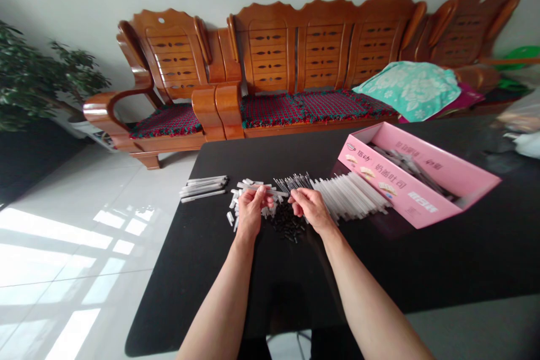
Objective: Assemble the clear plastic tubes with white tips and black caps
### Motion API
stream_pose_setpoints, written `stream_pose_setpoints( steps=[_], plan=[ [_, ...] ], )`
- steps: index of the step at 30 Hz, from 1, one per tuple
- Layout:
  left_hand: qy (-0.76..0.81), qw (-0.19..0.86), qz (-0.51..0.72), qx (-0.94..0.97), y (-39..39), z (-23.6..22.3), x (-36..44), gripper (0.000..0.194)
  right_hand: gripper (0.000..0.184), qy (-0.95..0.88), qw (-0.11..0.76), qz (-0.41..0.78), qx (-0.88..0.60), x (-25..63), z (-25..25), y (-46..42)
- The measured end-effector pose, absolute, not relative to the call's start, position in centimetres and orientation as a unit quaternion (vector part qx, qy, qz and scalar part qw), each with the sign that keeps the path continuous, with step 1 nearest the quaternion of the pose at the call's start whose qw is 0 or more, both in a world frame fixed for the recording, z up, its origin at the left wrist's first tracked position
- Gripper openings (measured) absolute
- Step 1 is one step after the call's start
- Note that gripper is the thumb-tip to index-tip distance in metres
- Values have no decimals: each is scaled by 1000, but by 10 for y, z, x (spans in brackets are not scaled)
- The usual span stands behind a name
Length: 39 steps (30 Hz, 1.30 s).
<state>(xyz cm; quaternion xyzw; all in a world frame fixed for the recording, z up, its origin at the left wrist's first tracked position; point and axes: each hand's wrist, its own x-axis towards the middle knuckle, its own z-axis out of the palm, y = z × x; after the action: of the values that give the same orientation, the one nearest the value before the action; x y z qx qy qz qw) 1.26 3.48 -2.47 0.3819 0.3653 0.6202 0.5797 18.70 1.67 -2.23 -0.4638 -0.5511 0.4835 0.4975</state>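
My left hand (253,205) is closed in a pinch on a translucent pen barrel (276,191), which points right. Just to its right, the fingers of my right hand (310,206) are pinched together; whatever they hold is too small to make out. Under and around my left hand lies a pile of whitish pen caps (233,202). Small black pen plugs (289,226) are heaped between the hands. Behind my right hand are thin pen refills (295,181) with metallic tips. A row of translucent pen barrels (354,194) lies to the right.
Several capped pens (205,187) lie near the left edge of the black table (202,275). A long pink box (396,180) with dark pens inside stands at right. Beyond the table are a wooden sofa (270,56) and a turquoise flowered cloth (411,90).
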Motion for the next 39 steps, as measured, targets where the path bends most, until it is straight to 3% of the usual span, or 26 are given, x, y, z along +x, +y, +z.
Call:
stream_pose_setpoints(
  steps=[11, 18, 23, 28, 32, 39],
  plan=[
    [370, 579, 616, 385, 34, -23, 13, 38, 26, -515, 508, 519, -455, 185, -16, 13],
    [367, 580, 620, 380, 35, -24, 13, 39, 37, -551, 499, 485, -460, 187, -20, 15],
    [367, 579, 621, 380, 35, -25, 13, 38, 26, -541, 504, 497, -455, 186, -19, 15],
    [368, 578, 619, 384, 35, -25, 13, 38, 34, -563, 493, 475, -463, 187, -19, 15],
    [371, 576, 621, 380, 35, -24, 13, 40, 25, -537, 508, 499, -452, 187, -20, 16],
    [371, 577, 620, 381, 36, -27, 12, 38, 31, -564, 488, 478, -464, 187, -22, 15]
  ],
)
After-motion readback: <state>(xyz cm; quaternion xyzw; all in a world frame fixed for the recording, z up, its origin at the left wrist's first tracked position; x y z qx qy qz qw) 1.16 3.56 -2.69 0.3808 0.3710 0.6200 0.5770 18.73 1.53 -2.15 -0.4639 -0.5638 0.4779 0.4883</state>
